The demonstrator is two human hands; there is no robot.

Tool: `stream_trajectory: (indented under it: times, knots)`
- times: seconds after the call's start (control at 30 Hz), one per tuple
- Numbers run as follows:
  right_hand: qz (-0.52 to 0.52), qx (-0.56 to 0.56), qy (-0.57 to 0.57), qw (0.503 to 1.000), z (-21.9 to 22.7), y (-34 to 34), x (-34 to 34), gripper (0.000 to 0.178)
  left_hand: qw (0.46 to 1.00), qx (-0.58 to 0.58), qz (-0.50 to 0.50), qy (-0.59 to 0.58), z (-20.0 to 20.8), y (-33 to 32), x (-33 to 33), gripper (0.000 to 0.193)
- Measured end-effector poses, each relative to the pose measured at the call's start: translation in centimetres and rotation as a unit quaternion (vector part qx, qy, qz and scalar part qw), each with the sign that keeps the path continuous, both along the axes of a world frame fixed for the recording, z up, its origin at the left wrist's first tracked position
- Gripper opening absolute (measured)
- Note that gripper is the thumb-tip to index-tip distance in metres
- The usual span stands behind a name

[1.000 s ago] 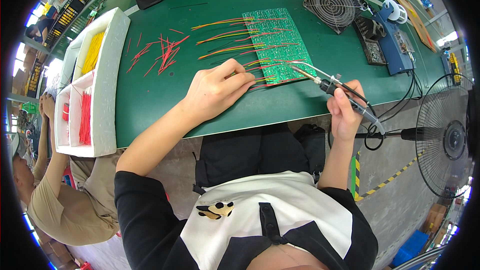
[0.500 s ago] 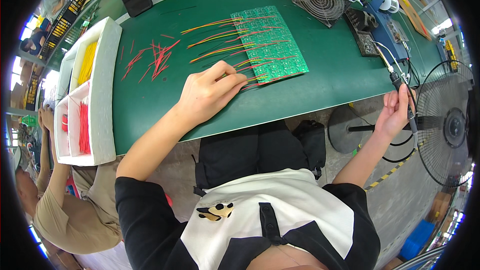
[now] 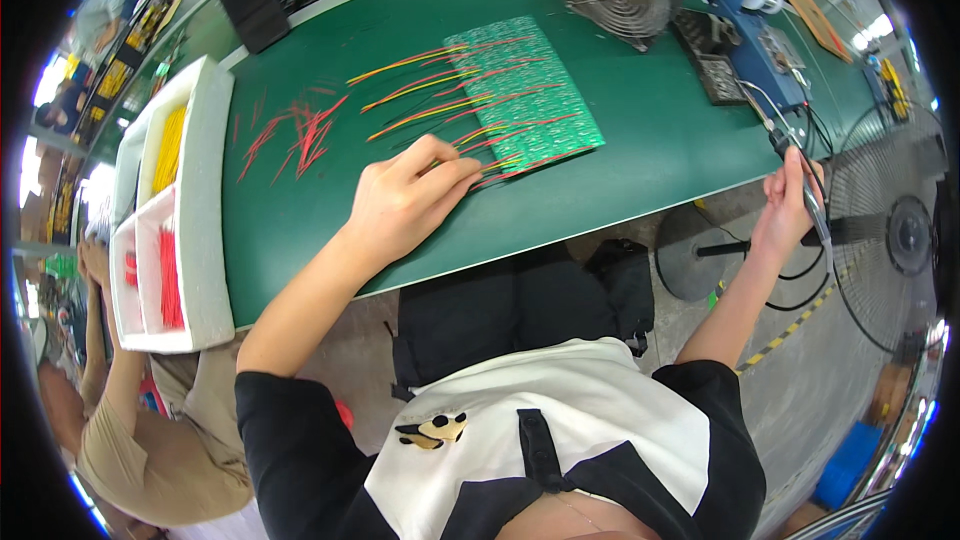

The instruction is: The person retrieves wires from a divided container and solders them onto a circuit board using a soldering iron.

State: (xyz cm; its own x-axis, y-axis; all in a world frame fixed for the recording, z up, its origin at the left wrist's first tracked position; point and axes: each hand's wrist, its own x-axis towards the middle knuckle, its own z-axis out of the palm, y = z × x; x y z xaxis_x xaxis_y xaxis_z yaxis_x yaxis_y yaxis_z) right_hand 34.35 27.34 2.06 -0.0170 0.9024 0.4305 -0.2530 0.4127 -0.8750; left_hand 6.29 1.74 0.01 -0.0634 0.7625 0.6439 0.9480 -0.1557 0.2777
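On my feed the desk [image 3: 660, 145] is bright and evenly lit, its green clear from corner to corner, though I can't see the lamps themselves. Beyond its left and right ends, patches near the rim burn out to white. The fisheye bows the desk's far edge and leaves my corners black. I get streaky blur on the circuit board [image 3: 545, 105], and the loose red wires [image 3: 312, 140] toward the desk's left end look doubled. Off the right end, the standing fan [image 3: 908, 235] is hazy.

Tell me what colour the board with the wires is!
The board is green with small pale markings, shown best in the head view.
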Motion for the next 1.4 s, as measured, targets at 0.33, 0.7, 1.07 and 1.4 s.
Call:
stream_trajectory:
  times: [0.33,0.7,1.07,1.4]
  knots:
    - [-0.069,0.061,0.007,0.996,0.1,1.3,-0.7,0.016,0.999,0.003,0.033,0.015,0.4,-0.3,0.2,0.016]
    - [-0.118,0.08,-0.068,0.987,-3.1,2.2,-0.8,0.018,0.999,0.027,0.014,0.022,0.0,0.2,-0.1,0.015]
    - [-0.158,0.066,-0.117,0.978,-4.7,0.9,-1.0,0.018,0.999,0.012,0.012,0.03,0.4,-0.5,0.0,0.016]
    - [-0.186,0.066,-0.208,0.958,-4.6,1.2,-2.5,0.021,0.998,0.022,0.022,0.063,0.8,-1.3,-0.5,0.015]
